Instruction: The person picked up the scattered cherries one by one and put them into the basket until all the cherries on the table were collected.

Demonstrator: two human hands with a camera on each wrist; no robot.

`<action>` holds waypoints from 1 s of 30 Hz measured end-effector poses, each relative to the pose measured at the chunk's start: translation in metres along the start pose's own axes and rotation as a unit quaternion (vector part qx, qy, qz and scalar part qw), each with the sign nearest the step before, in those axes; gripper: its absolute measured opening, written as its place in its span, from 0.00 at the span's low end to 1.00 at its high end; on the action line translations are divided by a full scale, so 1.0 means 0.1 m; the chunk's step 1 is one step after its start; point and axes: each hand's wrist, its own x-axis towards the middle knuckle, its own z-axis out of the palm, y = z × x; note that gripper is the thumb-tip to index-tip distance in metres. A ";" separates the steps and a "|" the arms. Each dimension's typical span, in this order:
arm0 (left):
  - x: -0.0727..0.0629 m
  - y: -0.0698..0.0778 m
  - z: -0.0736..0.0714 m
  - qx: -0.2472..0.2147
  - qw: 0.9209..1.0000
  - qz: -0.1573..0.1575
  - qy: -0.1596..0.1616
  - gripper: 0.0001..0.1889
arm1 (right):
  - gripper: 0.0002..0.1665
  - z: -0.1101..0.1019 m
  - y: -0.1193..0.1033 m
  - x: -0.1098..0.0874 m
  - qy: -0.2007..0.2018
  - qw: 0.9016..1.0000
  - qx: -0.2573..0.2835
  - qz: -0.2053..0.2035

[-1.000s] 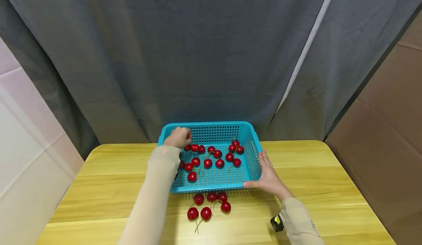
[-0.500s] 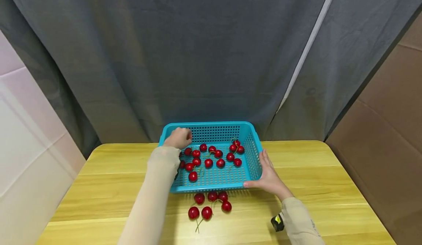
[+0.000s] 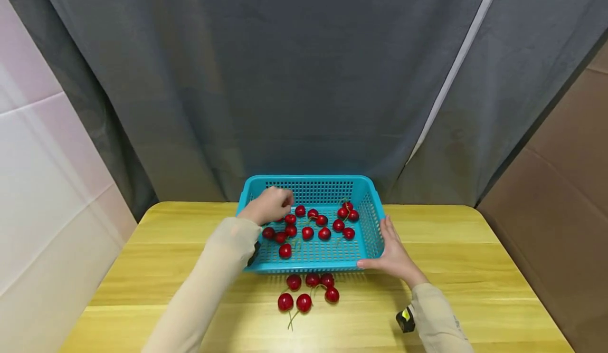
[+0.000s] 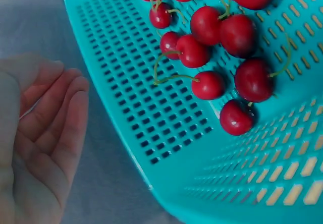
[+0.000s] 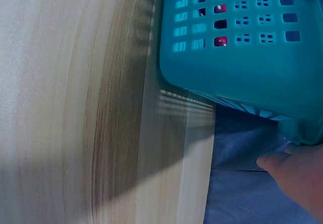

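Note:
A blue perforated plastic basket (image 3: pixel 313 178) stands on the table with several red stemmed cherries (image 3: pixel 324 233) spread over its floor. Over its back left part hovers my left hand (image 3: pixel 272 205). In the left wrist view this left hand (image 4: pixel 48 133) has loosely bent fingers, the thumb near the fingertips, and nothing visible between them. My right hand (image 3: pixel 394 255) holds the basket's front right corner, thumb on the front rim and fingers along the right side. At the right wrist view's lower right, part of that hand (image 5: pixel 298 178) lies at the rim.
Several more cherries (image 3: pixel 304 303) lie on the wooden table (image 3: pixel 133 284) before the basket, some with stems. A grey curtain (image 3: pixel 304 78) hangs behind the table. A pale panel (image 3: pixel 52 184) stands left, a brown cardboard panel (image 3: pixel 560 194) right.
Several cherries at the back left of the basket have shifted apart. My left hand has moved a little to the right; the right hand keeps its place on the basket. The head view has shifted slightly.

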 end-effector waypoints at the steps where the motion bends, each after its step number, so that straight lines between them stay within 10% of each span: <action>1: -0.03 0.02 0.00 0.002 1.000 0.005 0.000 0.03 | 0.74 0.00 0.00 0.00 0.000 1.000 0.000 0.001; 17: -0.74 0.45 -0.19 -0.036 0.991 0.114 0.062 0.01 | 0.73 -0.01 -0.02 -0.01 -0.002 1.000 0.004 -0.001; 30: -1.17 0.55 0.12 -0.073 0.985 0.143 0.065 0.02 | 0.75 -0.02 -0.03 -0.03 0.009 1.000 0.011 -0.020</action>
